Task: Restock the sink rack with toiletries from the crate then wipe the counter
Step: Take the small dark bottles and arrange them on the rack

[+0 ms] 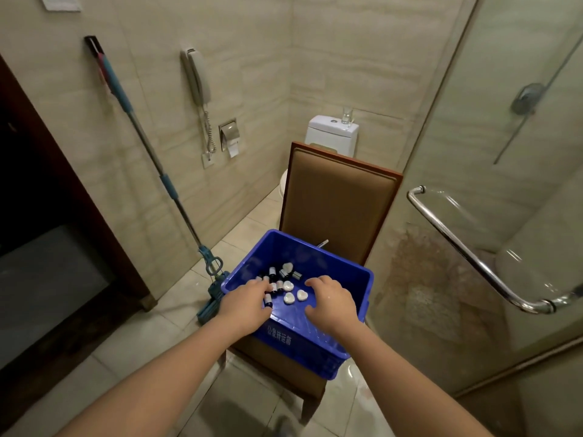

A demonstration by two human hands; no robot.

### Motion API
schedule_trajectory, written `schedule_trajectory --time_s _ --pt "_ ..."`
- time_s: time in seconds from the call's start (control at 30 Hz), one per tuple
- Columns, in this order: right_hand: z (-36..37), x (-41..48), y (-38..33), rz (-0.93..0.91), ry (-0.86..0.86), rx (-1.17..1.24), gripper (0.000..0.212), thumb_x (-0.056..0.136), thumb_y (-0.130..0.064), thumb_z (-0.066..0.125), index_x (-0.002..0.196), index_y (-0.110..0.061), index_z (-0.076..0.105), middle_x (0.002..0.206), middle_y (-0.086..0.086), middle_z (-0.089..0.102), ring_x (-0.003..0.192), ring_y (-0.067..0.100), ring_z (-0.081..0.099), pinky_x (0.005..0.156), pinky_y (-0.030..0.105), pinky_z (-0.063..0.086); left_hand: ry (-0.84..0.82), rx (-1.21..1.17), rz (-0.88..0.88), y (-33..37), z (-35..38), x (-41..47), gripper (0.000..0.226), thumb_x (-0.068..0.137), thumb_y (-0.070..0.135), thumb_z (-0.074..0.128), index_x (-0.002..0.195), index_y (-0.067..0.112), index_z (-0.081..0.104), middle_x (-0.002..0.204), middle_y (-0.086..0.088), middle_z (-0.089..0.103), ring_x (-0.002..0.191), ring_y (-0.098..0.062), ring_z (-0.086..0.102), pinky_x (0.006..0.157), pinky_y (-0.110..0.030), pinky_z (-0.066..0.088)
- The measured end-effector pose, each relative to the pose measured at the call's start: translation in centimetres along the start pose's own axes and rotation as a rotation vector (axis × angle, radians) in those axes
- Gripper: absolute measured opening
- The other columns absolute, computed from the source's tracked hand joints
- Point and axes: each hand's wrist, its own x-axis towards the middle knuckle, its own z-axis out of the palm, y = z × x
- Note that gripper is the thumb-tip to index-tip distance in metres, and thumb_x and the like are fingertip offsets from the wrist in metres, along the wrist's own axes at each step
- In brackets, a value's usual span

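Observation:
A blue plastic crate (315, 257) sits on the seat of a brown chair (339, 197). Inside lie several small dark bottles (273, 272) and white heart-shaped soaps (288, 298). My left hand (247, 302) reaches over the crate's near left rim, its fingers down among the bottles; whether they grip one is hidden. Over the near right part of the crate hovers my right hand (331, 302), fingers curled downward, with nothing visibly in it. The sink rack and counter are out of view.
A blue mop (164, 181) leans on the left wall, its head on the floor beside the crate. A toilet (331, 132) with a glass on its tank stands behind the chair. A glass shower door with a chrome handle (467, 250) is at right. A dark cabinet (47, 247) is at left.

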Motion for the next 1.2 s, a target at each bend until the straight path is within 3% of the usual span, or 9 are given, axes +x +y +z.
schedule_trajectory --time_s 0.67,1.2 --pt "7.1 21.7 4.8 0.077 -0.347 0.071 0.059 0.088 -0.022 0.056 0.145 -0.022 0.040 0.138 0.001 0.047 0.124 0.023 0.047 0.098 0.037 0.045 -0.313 -0.026 -0.177 -5.8 4.6 20.8 0.051 0.093 0.035 0.059 0.140 0.027 0.043 0.135 0.001 0.051 0.115 -0.019 0.057 0.090 -0.041 0.052" --pt "17.4 27.7 7.3 0.216 -0.538 0.197 0.056 0.088 -0.023 0.056 0.143 -0.023 0.043 0.140 0.000 0.047 0.127 0.022 0.044 0.095 0.034 0.043 -0.551 -0.155 -0.351 -10.7 14.1 27.4 0.051 0.092 0.031 0.059 0.140 0.025 0.042 0.134 -0.002 0.049 0.114 -0.021 0.056 0.090 -0.039 0.051"
